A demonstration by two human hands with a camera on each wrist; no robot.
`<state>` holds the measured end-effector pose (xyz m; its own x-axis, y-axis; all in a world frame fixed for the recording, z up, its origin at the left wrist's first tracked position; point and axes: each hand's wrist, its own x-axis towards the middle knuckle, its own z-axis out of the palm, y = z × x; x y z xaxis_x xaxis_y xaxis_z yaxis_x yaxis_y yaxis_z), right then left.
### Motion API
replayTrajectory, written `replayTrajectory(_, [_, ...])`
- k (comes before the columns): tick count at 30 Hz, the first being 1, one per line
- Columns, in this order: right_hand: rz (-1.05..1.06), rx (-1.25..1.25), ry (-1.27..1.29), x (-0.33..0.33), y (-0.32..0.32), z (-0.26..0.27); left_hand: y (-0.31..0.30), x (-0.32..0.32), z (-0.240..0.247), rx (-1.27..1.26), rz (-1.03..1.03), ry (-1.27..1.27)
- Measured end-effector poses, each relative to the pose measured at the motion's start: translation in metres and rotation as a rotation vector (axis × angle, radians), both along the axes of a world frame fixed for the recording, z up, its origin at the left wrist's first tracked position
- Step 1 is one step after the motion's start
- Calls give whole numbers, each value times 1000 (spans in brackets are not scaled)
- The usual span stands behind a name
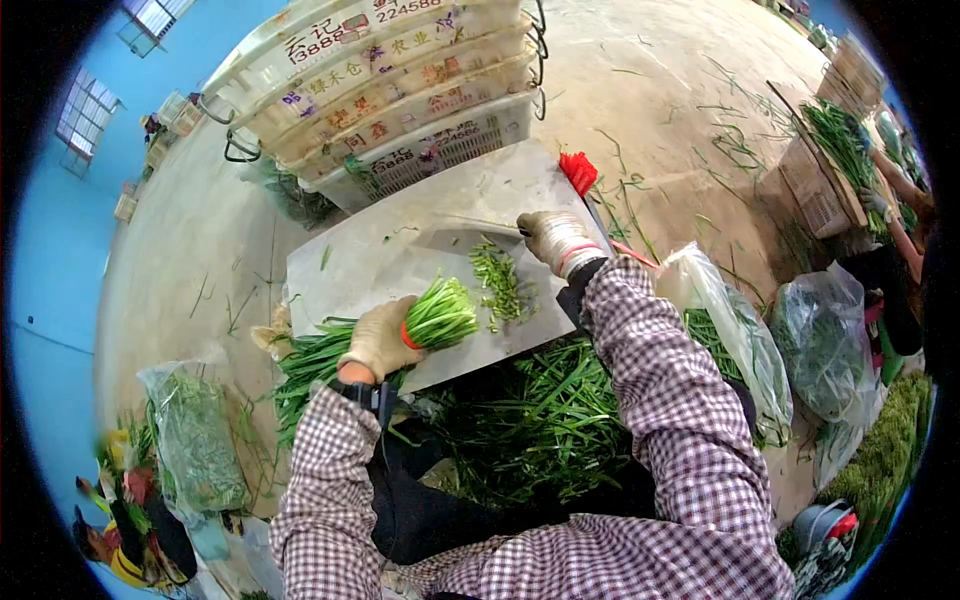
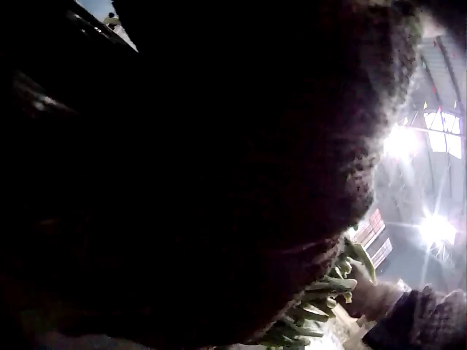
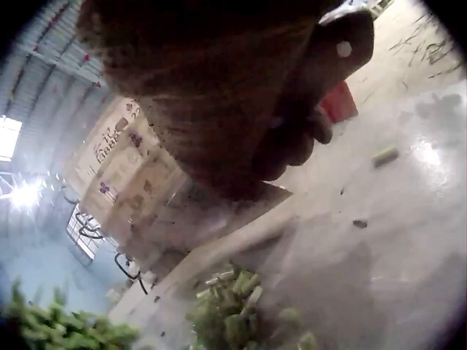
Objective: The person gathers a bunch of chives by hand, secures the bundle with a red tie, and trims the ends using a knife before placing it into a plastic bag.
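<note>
My gloved left hand (image 1: 378, 338) grips a bunch of chives (image 1: 448, 310) just behind its pale cut ends. An orange-red band (image 1: 408, 336) circles the bunch, and its leaves trail left. Dark glove fills most of the left wrist view, with stalk ends (image 2: 314, 306) at its lower edge. In my gloved right hand (image 1: 558, 240) is a knife (image 1: 470, 220), its blade pointing left over the grey board (image 1: 370, 255). The right wrist view shows the riveted knife handle (image 3: 357, 47) in the curled fingers. Short stalk trimmings (image 1: 500, 280) lie between the hands.
Stacked white crates (image 1: 400, 100) stand beyond the board. A red bundle (image 1: 578, 172) sits at its far right corner. Loose greens (image 1: 530, 420) heap below the near edge. Plastic bags of greens (image 1: 200, 440) flank me. At far right, another person's arm (image 1: 900, 180) reaches over greens.
</note>
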<state>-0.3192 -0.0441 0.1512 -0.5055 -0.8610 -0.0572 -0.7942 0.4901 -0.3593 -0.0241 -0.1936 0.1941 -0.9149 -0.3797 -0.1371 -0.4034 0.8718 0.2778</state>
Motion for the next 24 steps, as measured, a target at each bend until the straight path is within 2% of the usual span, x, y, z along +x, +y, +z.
replayTrajectory(2, [79,-44,-28,8,4,0,-3,19,21,3,-8,137])
replayTrajectory(3, [107,72,-132,15,16,9,-8,33,30,-4,-7,204])
replayTrajectory(4, [118,-82,-257,20,32,-23,-18,49,36,115,2,298])
replayTrajectory(5, [168,53,-209,38,47,-6,-28,66,42,234,5,391])
replayTrajectory(6, [229,184,-159,56,62,12,-25,81,63,172,-13,454])
replayTrajectory(7, [460,89,-1,57,81,-18,-24,96,81,105,-35,517])
replayTrajectory(9, [622,141,-18,67,114,-16,-21,121,95,205,28,599])
replayTrajectory(11, [556,305,-21,66,120,5,-12,149,101,303,67,727])
replayTrajectory(12, [578,-208,-37,39,135,-34,-9,160,101,351,81,770])
replayTrajectory(13, [283,-54,-115,42,128,-3,-13,183,108,417,130,764])
replayTrajectory(14, [61,-52,28,22,119,-25,-19,209,119,450,191,751])
replayTrajectory(15, [-96,-268,8,20,121,-14,-23,237,129,427,239,756])
replayTrajectory(16, [-132,-212,120,7,119,-11,-24,255,132,15,302,792])
replayTrajectory(17, [-251,-114,108,-1,117,-15,-28,258,145,93,300,908])
replayTrajectory(19, [-257,-66,119,-3,125,-36,-6,265,170,373,150,1300])
replayTrajectory(20, [-211,-71,-2,20,132,-15,-2,267,171,471,169,1430])
replayTrajectory(21, [-256,-207,-349,28,140,-37,1,273,169,551,190,1570])
replayTrajectory(22, [124,-386,-150,10,147,-96,6,278,174,619,204,1714])
replayTrajectory(23, [263,-252,-96,25,149,-74,13,275,183,578,191,1738])
replayTrajectory(24, [251,-195,-99,41,141,-53,13,277,194,502,191,1726])
